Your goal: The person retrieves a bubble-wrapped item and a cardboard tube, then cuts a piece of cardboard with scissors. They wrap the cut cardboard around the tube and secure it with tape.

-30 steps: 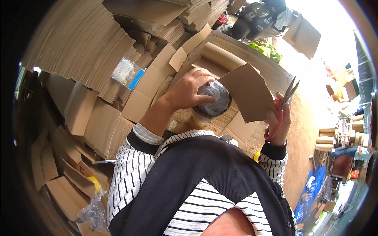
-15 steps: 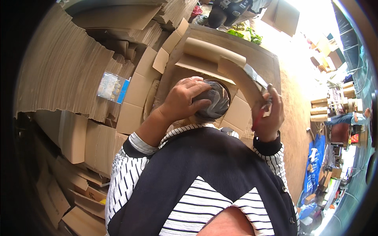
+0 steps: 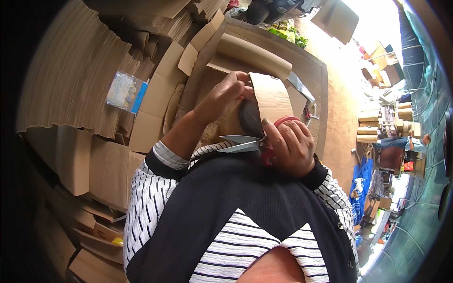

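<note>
My right hand is closed around the red handles of a pair of scissors, whose blades stand apart and point left, close to my chest. Its thumb also presses the lower edge of a curved cardboard strip. At the strip's upper left edge, the fingers of my left hand are bent around it, partly hidden behind it. Beneath the strip sits a round bundle wrapped in dark plastic, mostly covered by the strip and my hands.
A brown paper roll lies across the wooden table. Beside it are a pale flat blade-like piece and a small red-and-metal tool. Tall stacks of flat cardboard rise on the left. Leafy greens stand beyond the table.
My left hand has left the round bundle and taken the strip. My right hand came left and nearer, bringing the strip over the bundle and the scissors into plain sight.
</note>
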Demonstrator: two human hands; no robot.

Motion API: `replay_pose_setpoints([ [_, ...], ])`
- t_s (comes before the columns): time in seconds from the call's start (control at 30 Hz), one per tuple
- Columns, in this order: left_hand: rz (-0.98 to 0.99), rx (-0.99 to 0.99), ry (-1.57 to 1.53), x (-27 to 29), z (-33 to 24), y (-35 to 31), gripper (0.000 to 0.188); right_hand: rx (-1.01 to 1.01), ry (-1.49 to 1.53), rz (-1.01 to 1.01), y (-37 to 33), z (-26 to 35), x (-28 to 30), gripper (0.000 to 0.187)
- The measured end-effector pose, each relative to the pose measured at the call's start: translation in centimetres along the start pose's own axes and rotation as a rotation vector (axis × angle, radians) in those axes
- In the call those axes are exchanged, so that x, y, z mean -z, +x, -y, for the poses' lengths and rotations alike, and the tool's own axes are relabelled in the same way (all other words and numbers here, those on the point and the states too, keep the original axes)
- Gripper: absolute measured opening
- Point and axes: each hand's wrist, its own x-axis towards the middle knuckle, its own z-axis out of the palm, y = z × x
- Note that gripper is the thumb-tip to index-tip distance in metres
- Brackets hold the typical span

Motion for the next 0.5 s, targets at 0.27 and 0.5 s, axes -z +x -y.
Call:
replay_pose_setpoints([
  [0.27, -0.145, -0.005, 0.266, -2.1, -0.7, 0.6, 0.061, -0.117, 0.207, 0.087, 0.2, 0.5, -0.3, 0.052],
  [0.5, -0.145, 0.053, 0.572, -2.2, -1.2, 0.6, 0.042, -0.954, 0.815, -0.368, -3.3, -3.2, -2.7, 0.057],
])
